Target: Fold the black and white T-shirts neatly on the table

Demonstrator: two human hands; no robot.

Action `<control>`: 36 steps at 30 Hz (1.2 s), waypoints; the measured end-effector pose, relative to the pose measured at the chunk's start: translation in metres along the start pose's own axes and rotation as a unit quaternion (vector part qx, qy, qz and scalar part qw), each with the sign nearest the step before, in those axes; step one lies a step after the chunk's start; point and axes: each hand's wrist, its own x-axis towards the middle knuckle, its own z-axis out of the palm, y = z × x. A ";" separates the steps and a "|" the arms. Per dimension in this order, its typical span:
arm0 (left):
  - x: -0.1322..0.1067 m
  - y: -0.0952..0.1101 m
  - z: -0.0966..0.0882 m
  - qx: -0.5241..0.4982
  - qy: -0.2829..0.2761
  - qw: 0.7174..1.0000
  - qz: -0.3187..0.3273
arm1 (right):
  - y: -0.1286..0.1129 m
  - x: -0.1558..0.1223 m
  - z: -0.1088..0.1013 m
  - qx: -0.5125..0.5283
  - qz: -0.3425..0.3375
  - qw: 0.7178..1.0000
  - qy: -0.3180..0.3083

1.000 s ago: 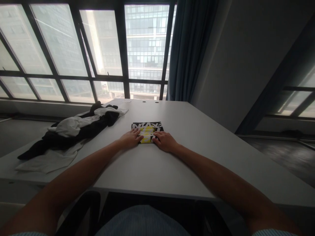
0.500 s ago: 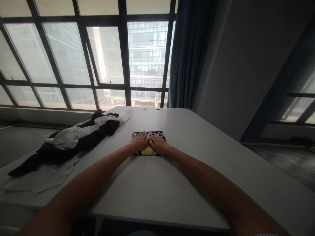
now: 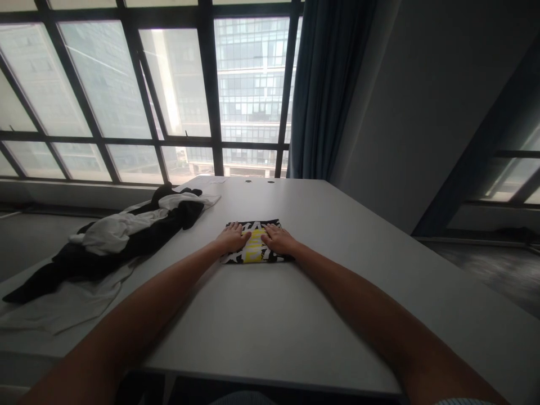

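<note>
A folded garment (image 3: pixel 253 247), black with a white and yellow print, lies flat as a small rectangle on the white table (image 3: pixel 270 315). My left hand (image 3: pixel 232 238) rests palm down on its left part, fingers stretched out toward the far edge. On the right part lies my right hand (image 3: pixel 278 239), also flat with the thumb pointing inward. Between the two thumbs the yellow part of the print shows. Both palms hide the sides of the garment.
Along the table's left side lies a heap of loose black and white clothes (image 3: pixel 126 230). Two dark round holes (image 3: pixel 270 181) sit near the far edge. Beyond stand a framed window (image 3: pixel 253 84) and a blue curtain (image 3: pixel 324 95).
My hands have slid apart, left hand to the left and right hand to the right, uncovering more of the print. The camera view has tilted slightly down.
</note>
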 end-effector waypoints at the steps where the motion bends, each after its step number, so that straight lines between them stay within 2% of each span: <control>1: 0.000 0.000 0.000 0.000 0.000 1.000 0.000 | 0.001 0.000 0.000 0.002 0.002 1.000 -0.004; 5: -0.004 -0.002 -0.002 0.001 0.005 1.000 0.003 | 0.002 0.000 0.002 0.006 0.005 1.000 0.002; 8: -0.007 -0.007 -0.013 0.001 0.007 1.000 0.001 | 0.003 -0.001 0.002 0.005 0.007 1.000 0.007; 11: -0.013 -0.008 -0.028 0.004 0.056 0.998 -0.017 | 0.007 0.000 0.003 0.003 0.014 1.000 0.004; 13: -0.021 -0.004 -0.031 0.006 0.098 0.995 -0.004 | 0.009 0.002 0.003 0.003 0.017 1.000 0.003; 15: -0.033 0.004 -0.024 0.010 0.102 0.994 0.046 | 0.010 0.003 0.004 0.005 0.019 1.000 0.008; 17: -0.044 0.010 -0.010 0.011 0.069 0.993 0.095 | 0.011 0.003 0.005 0.008 0.022 1.000 0.010; 19: -0.053 0.014 0.004 0.005 0.035 0.993 0.115 | 0.011 0.003 0.006 0.012 0.025 1.000 0.012; 22: -0.057 0.014 0.014 -0.004 0.030 0.992 0.119 | 0.012 0.001 0.006 0.009 0.024 1.000 0.011; 28: -0.058 0.014 0.011 -0.001 0.059 0.990 0.127 | 0.019 0.019 -0.005 -0.038 0.022 0.999 0.001; 30: -0.067 0.019 0.009 0.010 0.103 0.982 0.157 | 0.024 0.032 -0.010 -0.041 0.037 0.998 0.015; 32: -0.077 0.026 0.008 0.016 0.135 0.965 0.223 | 0.030 0.045 -0.016 -0.035 0.053 0.998 0.025; 34: -0.086 0.032 0.008 0.009 0.108 0.951 0.288 | 0.038 0.055 -0.022 -0.025 0.064 0.997 0.032; 36: -0.092 0.037 0.009 -0.002 0.054 0.947 0.315 | 0.045 0.063 -0.028 -0.015 0.069 0.997 0.027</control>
